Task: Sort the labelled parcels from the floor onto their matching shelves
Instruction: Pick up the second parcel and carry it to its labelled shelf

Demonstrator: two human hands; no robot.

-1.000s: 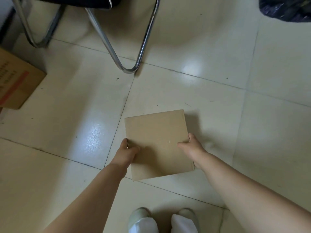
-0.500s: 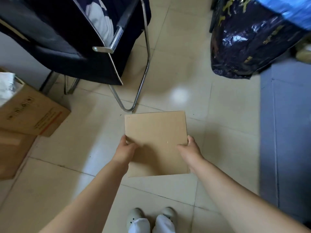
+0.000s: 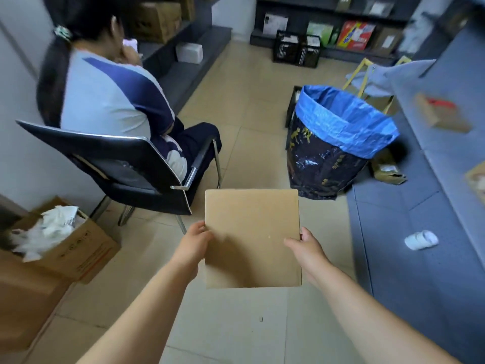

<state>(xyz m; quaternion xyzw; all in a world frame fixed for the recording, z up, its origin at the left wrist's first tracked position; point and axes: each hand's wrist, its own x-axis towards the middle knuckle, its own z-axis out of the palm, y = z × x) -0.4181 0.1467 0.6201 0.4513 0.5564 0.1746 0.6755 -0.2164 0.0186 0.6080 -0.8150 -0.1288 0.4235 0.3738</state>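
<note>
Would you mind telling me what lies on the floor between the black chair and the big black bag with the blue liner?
Nothing: the head view shows bare beige tile between the black chair and the blue-lined black bag.

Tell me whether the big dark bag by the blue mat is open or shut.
Open. The dark bag stands upright on the floor, its blue lining folded out over the rim, mouth gaping. Whether it holds anything cannot be told from this angle.

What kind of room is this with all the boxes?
Probably a parcel storeroom or pickup point. Dark shelves along the walls hold cartons and packets, a big blue-lined sack stands on the floor, and both hands, left hand and right hand, hold a flat cardboard parcel.
</note>
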